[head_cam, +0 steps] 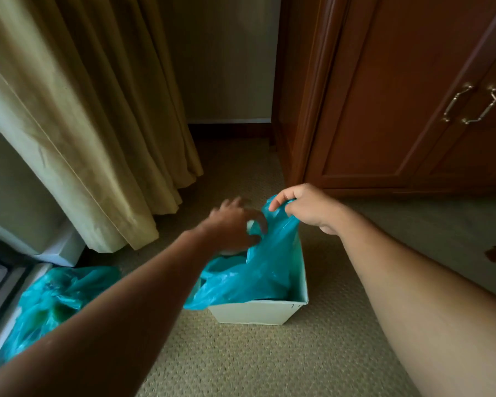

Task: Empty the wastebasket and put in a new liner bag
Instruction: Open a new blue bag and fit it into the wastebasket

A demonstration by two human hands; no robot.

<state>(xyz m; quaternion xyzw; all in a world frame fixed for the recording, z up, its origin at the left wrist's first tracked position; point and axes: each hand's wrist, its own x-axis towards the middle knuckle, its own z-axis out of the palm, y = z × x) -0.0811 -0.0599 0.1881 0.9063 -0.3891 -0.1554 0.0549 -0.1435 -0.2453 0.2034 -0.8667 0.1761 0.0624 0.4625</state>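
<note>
A white square wastebasket [255, 312] stands on the carpet in front of me. A teal plastic liner bag [258, 273] lies partly inside it, spilling over its left front rim. My right hand [307, 209] pinches the bag's top edge and holds it up above the far right corner. My left hand [232, 224] is over the far left side of the basket, blurred, fingers curled at the bag's edge; whether it grips the plastic is unclear. A second, filled teal bag [55, 302] lies on the floor to the left.
A beige curtain [92, 124] hangs down to the floor at the left. A wooden cabinet [398, 104] with brass handles stands at the right. White furniture [55, 247] sits at the lower left. Carpet [269, 362] covers the floor.
</note>
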